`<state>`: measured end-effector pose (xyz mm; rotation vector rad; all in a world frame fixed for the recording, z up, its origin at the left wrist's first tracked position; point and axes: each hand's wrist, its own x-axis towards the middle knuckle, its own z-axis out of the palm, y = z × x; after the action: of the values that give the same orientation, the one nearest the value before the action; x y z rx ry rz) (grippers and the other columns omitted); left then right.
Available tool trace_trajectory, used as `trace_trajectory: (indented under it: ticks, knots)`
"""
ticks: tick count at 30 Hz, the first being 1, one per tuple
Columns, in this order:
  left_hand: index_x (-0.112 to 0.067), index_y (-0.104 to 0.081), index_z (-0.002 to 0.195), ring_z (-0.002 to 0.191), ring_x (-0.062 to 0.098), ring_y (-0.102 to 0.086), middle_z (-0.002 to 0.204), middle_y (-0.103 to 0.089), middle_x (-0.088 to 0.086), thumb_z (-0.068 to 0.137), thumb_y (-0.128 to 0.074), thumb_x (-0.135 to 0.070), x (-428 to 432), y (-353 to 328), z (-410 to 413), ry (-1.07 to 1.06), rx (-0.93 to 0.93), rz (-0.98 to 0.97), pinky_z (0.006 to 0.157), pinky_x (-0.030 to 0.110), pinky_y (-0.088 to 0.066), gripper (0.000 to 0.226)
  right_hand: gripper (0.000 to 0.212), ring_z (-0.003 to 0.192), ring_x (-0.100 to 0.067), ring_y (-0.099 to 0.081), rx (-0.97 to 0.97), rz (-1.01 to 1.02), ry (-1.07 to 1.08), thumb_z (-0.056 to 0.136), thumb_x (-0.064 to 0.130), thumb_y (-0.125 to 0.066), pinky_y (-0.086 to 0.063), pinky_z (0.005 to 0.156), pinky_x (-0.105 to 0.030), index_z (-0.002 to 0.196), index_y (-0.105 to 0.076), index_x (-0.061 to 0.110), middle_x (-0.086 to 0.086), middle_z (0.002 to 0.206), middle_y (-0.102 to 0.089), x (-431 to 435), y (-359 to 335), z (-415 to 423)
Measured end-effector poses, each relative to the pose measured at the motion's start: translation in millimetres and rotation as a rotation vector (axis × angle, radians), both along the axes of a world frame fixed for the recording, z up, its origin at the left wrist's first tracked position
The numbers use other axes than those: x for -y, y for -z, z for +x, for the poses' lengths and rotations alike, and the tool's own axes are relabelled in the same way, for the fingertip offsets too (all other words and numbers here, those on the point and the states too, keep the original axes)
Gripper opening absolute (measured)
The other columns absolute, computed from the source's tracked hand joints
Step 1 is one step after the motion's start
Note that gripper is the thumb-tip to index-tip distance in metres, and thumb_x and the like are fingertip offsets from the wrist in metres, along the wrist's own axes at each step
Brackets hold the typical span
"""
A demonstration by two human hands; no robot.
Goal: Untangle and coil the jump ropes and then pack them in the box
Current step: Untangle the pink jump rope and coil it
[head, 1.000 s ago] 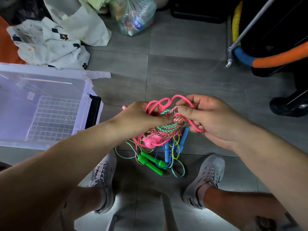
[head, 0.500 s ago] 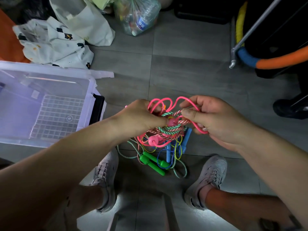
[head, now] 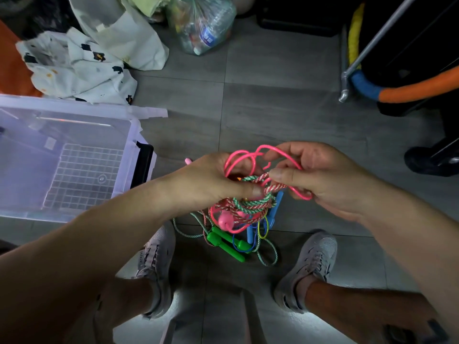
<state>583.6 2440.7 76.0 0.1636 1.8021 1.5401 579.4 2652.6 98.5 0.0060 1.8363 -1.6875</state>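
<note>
A tangle of jump ropes hangs between my hands above the floor: a pink cord, braided green-and-red ropes, thin blue and yellow cords. My left hand grips the tangle from the left, thumb pressed on the braided strands. My right hand pinches the pink cord and a braided strand at the right. Green handles, a pink handle and blue handles dangle onto the floor between my shoes. The clear plastic box stands open at the left.
A white patterned cloth, a white bag and a plastic bag of bottles lie at the back. A metal pole and an orange-and-blue padded hoop stand at the right. My two grey shoes flank the ropes.
My right hand's fingers shifted slightly on the pink cord and braided strand; the pink loops changed shape a little. The tangle and handles stay in about the same place.
</note>
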Motion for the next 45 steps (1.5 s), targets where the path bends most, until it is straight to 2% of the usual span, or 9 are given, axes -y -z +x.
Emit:
trace_trajectory:
  ticks: [4, 8, 16, 24, 30, 34, 38, 41, 45]
  knots:
    - [-0.019, -0.074, 0.103, 0.101, 0.012, -0.071, 0.102, -0.077, -0.002, 0.086, -0.075, -0.013, 5, 2, -2, -0.071, 0.006, 0.005, 0.102, 0.035, -0.050, 0.018, 0.017, 0.070, -0.009, -0.064, -0.150, 0.234, -0.023, 0.084, 0.009, -0.077, -0.050, 0.069, -0.022, 0.098, -0.067, 0.009, -0.006, 0.074, -0.070, -3, 5, -2]
    - [-0.011, -0.074, 0.096, 0.087, 0.015, -0.070, 0.091, -0.075, 0.008, 0.083, -0.078, -0.008, 3, 6, 0, -0.104, -0.011, -0.038, 0.096, 0.035, -0.053, 0.014, 0.023, 0.044, 0.000, -0.046, -0.256, 0.401, -0.040, 0.081, 0.019, -0.082, -0.036, 0.046, -0.014, 0.082, -0.061, 0.008, 0.012, 0.051, -0.054, -1, 6, 2]
    - [-0.025, -0.078, 0.088, 0.080, 0.020, -0.073, 0.087, -0.076, 0.009, 0.081, -0.079, -0.010, -2, 10, 2, -0.124, -0.094, -0.129, 0.086, 0.038, -0.058, 0.017, 0.018, 0.059, -0.005, -0.050, -0.310, 0.519, -0.259, 0.079, 0.032, -0.082, -0.038, 0.058, -0.029, 0.072, -0.070, 0.020, 0.000, 0.064, -0.063, 3, 0, 3]
    - [-0.014, -0.077, 0.082, 0.070, 0.015, -0.069, 0.074, -0.075, 0.006, 0.081, -0.076, -0.009, -6, 2, 0, -0.159, -0.136, -0.210, 0.075, 0.024, -0.055, 0.005, 0.028, 0.050, -0.002, -0.040, -0.371, 0.602, -0.274, 0.073, 0.030, -0.086, -0.031, 0.049, -0.021, 0.069, -0.060, 0.018, 0.006, 0.057, -0.057, 13, 3, 13]
    - [-0.012, -0.072, 0.098, 0.081, 0.017, -0.066, 0.086, -0.075, 0.009, 0.089, -0.074, -0.016, 0, 7, 0, -0.082, -0.063, -0.061, 0.068, 0.019, -0.048, 0.010, 0.011, 0.057, -0.012, -0.047, -0.317, 0.385, -0.205, 0.088, 0.010, -0.067, -0.041, 0.057, -0.034, 0.087, -0.067, 0.021, 0.007, 0.058, -0.059, 12, -6, 9]
    - [-0.011, -0.071, 0.110, 0.083, 0.030, -0.067, 0.100, -0.075, 0.011, 0.087, -0.077, -0.016, 1, 7, 0, -0.039, -0.017, 0.000, 0.073, 0.034, -0.056, 0.024, 0.012, 0.052, -0.015, -0.048, -0.228, 0.146, -0.052, 0.094, 0.000, -0.059, -0.038, 0.051, -0.019, 0.090, -0.064, 0.010, 0.001, 0.054, -0.055, 10, -5, 7]
    - [-0.011, -0.070, 0.102, 0.053, 0.005, -0.049, 0.063, -0.065, -0.014, 0.090, -0.072, -0.011, 1, 3, -1, -0.029, -0.022, -0.036, 0.052, 0.015, -0.041, 0.012, 0.017, 0.052, -0.011, -0.050, -0.200, 0.052, 0.043, 0.094, -0.006, -0.054, -0.041, 0.055, -0.016, 0.089, -0.062, 0.007, -0.002, 0.054, -0.054, 6, -5, 7]
    - [-0.018, -0.070, 0.093, 0.050, 0.009, -0.047, 0.054, -0.056, -0.011, 0.092, -0.071, -0.020, 3, 0, -3, -0.036, -0.023, -0.089, 0.049, 0.016, -0.039, 0.002, 0.014, 0.052, -0.011, -0.052, -0.212, 0.060, 0.037, 0.095, -0.006, -0.055, -0.043, 0.059, -0.015, 0.090, -0.062, 0.006, -0.001, 0.053, -0.055, 5, -2, 10]
    - [-0.017, -0.060, 0.076, 0.045, 0.008, -0.046, 0.052, -0.049, -0.002, 0.092, -0.071, -0.019, 3, 2, -3, -0.055, -0.007, -0.147, 0.047, 0.016, -0.038, 0.020, 0.007, 0.059, -0.025, -0.053, -0.250, 0.103, 0.050, 0.089, 0.015, -0.059, -0.045, 0.059, -0.024, 0.092, -0.063, 0.011, -0.004, 0.057, -0.062, 3, -3, 10]
